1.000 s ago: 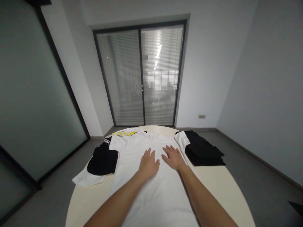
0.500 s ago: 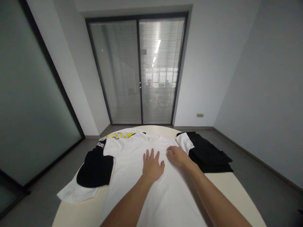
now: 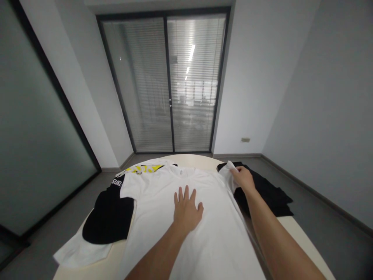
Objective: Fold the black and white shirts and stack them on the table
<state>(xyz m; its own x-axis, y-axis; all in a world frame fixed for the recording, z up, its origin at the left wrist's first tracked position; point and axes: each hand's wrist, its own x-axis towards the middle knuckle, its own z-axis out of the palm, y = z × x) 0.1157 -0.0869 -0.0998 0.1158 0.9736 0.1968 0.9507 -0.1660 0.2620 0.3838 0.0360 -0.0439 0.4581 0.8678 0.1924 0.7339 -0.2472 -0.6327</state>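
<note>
A white T-shirt (image 3: pixel 210 233) lies spread flat on a round cream table (image 3: pixel 294 229), collar pointing away from me. My left hand (image 3: pixel 186 208) rests palm down on the shirt's chest, fingers spread. My right hand (image 3: pixel 243 177) has reached out to the shirt's right sleeve (image 3: pixel 229 173) and its fingers are closed on the sleeve's edge, lifting it slightly above the black stack beside it.
A stack of folded black garments (image 3: pixel 268 194) sits at the right of the table. At the left lies a black, white and yellow garment (image 3: pixel 110 210), hanging over the table edge. Glass doors with blinds (image 3: pixel 166 85) stand behind the table.
My right hand slid off the shirt's chest to the right and took hold of the right sleeve. My left hand stayed flat on the shirt. The camera tipped nearer.
</note>
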